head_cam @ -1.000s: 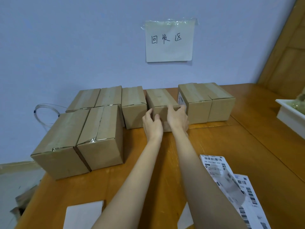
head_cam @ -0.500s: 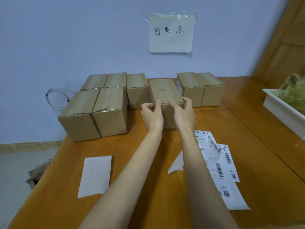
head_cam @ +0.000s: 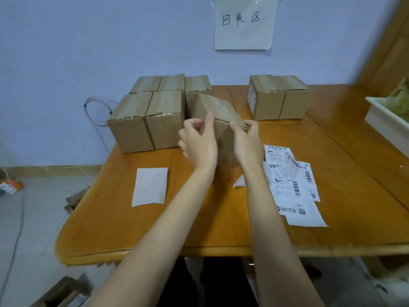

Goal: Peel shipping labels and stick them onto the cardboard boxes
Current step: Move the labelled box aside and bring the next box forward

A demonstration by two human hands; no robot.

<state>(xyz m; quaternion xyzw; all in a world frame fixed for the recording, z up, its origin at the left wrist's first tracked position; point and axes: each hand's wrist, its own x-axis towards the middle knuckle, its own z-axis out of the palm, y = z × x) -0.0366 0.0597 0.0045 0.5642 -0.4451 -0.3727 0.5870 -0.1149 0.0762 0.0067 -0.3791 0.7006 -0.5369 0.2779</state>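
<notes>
Cardboard box (head_cam: 218,116), tilted and blurred, sits at the frame's centre between both hands. The left hand (head_cam: 198,144) grips its left side with curled fingers, thumb up on the near face; the right hand (head_cam: 247,144) clasps its right edge. Shipping labels (head_cam: 292,185) lie on the wooden table (head_cam: 343,196) just right of the right wrist. Five sealed boxes (head_cam: 155,111) cluster at centre left, two more boxes (head_cam: 278,96) stand upper right.

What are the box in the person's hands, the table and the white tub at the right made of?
Box: plain brown cardboard, matte, with a shiny strip of clear tape along its top seam. Table: looks like wood, orange-brown with a varnished sheen and visible plank joints; it could be veneer. White tub: probably smooth plastic, though the look leaves that open.
</notes>
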